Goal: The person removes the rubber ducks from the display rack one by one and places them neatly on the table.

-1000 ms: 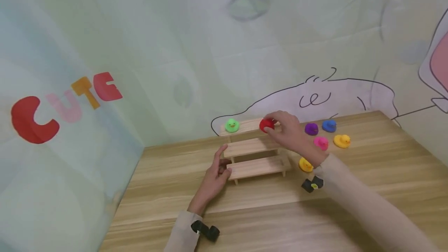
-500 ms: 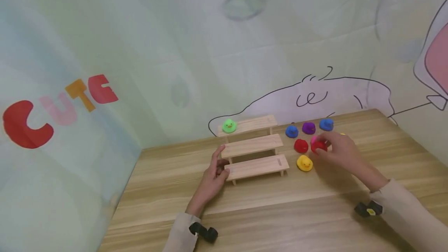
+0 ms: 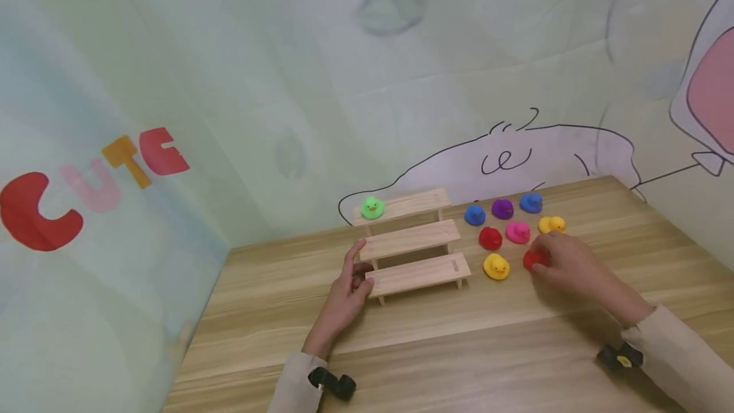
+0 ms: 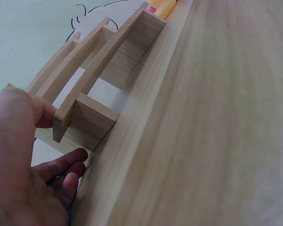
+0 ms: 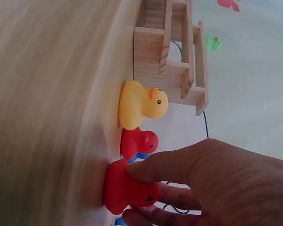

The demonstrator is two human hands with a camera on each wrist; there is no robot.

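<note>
A three-tier wooden display stand is on the table, with a green rubber duck on the left of its top tier. My left hand holds the stand's left end, thumb at the lowest tier and index finger reaching the middle one. In the left wrist view, the other fingers curl below the lowest plank. To the right, my right hand pinches a red rubber duck down at the tabletop. Nearby are another red duck, a pink duck and a yellow duck.
Behind these stand a light blue duck, a purple duck, a blue duck and a second yellow duck. A printed cloth backdrop rises along the table's back and left edges.
My right hand has left the stand's top tier and moved right and down to the table with the red duck. The left hand stays at the stand.
</note>
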